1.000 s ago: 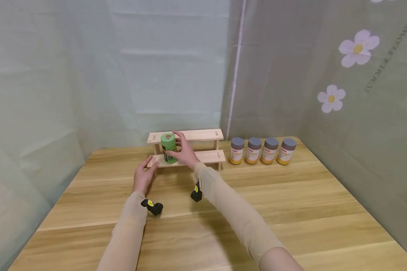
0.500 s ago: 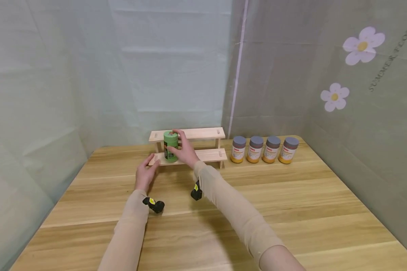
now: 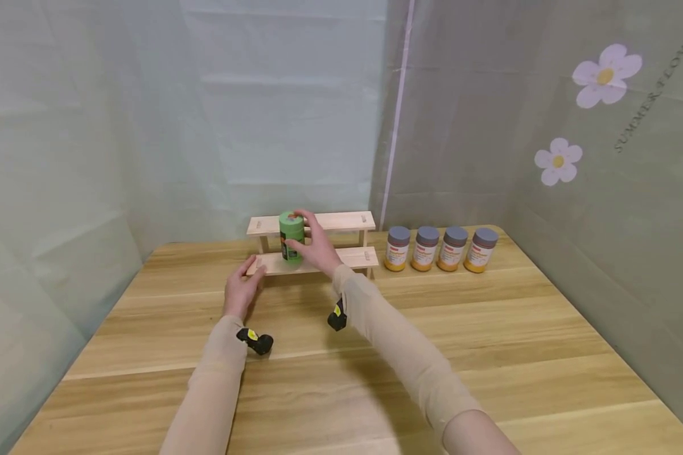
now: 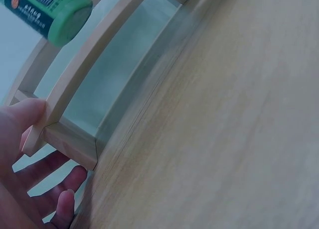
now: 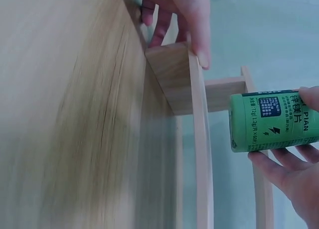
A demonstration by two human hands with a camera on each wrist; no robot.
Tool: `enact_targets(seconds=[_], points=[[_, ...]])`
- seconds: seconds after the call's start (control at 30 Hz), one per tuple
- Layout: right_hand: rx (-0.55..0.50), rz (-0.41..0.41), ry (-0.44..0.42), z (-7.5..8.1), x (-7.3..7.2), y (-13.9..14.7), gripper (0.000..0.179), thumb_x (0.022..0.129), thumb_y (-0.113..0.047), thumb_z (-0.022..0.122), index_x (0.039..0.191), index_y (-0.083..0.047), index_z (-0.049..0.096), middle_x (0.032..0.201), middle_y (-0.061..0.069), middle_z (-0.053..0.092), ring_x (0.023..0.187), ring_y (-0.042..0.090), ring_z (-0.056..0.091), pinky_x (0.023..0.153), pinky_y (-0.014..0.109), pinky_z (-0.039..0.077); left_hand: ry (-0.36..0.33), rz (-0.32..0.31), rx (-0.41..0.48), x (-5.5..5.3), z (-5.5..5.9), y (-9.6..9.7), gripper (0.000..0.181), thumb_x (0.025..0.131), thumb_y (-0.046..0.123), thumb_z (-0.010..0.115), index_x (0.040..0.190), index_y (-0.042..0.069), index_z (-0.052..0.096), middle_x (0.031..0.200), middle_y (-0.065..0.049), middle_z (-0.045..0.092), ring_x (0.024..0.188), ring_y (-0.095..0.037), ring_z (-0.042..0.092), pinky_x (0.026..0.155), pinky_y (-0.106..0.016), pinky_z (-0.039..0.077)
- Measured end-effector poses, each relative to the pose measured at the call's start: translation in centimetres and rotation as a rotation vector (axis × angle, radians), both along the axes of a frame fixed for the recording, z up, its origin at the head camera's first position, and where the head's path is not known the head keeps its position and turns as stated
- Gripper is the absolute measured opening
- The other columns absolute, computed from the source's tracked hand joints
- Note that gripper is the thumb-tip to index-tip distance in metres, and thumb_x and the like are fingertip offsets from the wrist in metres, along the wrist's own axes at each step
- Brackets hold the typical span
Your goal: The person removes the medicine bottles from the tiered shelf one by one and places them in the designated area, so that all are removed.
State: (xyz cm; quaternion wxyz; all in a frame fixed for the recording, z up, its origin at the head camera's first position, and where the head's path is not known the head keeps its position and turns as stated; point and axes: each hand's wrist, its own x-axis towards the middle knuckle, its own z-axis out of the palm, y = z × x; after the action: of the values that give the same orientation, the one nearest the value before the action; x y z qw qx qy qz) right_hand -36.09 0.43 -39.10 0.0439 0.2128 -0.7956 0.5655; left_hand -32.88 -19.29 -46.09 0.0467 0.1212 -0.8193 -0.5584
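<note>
A green pill bottle (image 3: 291, 235) with a dark label is upright in my right hand (image 3: 320, 248), thumb and fingers round its side. In the left wrist view the underside of the bottle (image 4: 75, 25) shows, and a gap separates it from the lower plank. Behind and below it stands a two-step wooden rack (image 3: 350, 258). My left hand (image 3: 241, 294) grips the left end of the rack's lower step. Its thumb presses the plank's end while the other fingers curl beside the leg, as the right wrist view also shows.
Several orange jars (image 3: 424, 250) with grey lids line up on the table (image 3: 489, 354) right of the rack. A pale curtain (image 3: 296, 126) hangs close behind the table. Each sleeve carries a small black wrist camera (image 3: 256, 341).
My right hand has lifted the green pill bottle and shifted it slightly right along the rack. The left hand keeps its grip on the rack's left end.
</note>
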Motion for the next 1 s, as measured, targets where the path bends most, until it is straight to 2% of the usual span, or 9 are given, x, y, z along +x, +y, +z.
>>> enact_targets(seconds=[0.4, 1.0], points=[[0.051, -0.031, 0.022, 0.2, 0.5, 3.4, 0.066, 0.092, -0.018, 0.067, 0.147, -0.027, 0.032, 0.144, 0.014, 0.046, 0.124, 0.035, 0.056, 0.093, 0.047, 0.056, 0.029, 0.001, 0.002, 0.2, 0.1, 0.0, 0.058, 0.094, 0.038, 0.061, 0.147, 0.022, 0.043, 0.159, -0.005, 0.030, 0.150, -0.028, 0.023, 0.124, -0.043, 0.020], [0.037, -0.135, 0.086, 1.0, 2.2, 9.3, 0.065, 0.091, -0.016, 0.068, 0.145, -0.025, 0.033, 0.137, 0.019, 0.050, 0.117, 0.039, 0.060, 0.088, 0.048, 0.058, 0.027, 0.003, 0.000, 0.1, 0.1, 0.1, 0.059, 0.093, 0.038, 0.062, 0.147, 0.022, 0.043, 0.160, -0.006, 0.028, 0.150, -0.029, 0.021, 0.125, -0.043, 0.018]])
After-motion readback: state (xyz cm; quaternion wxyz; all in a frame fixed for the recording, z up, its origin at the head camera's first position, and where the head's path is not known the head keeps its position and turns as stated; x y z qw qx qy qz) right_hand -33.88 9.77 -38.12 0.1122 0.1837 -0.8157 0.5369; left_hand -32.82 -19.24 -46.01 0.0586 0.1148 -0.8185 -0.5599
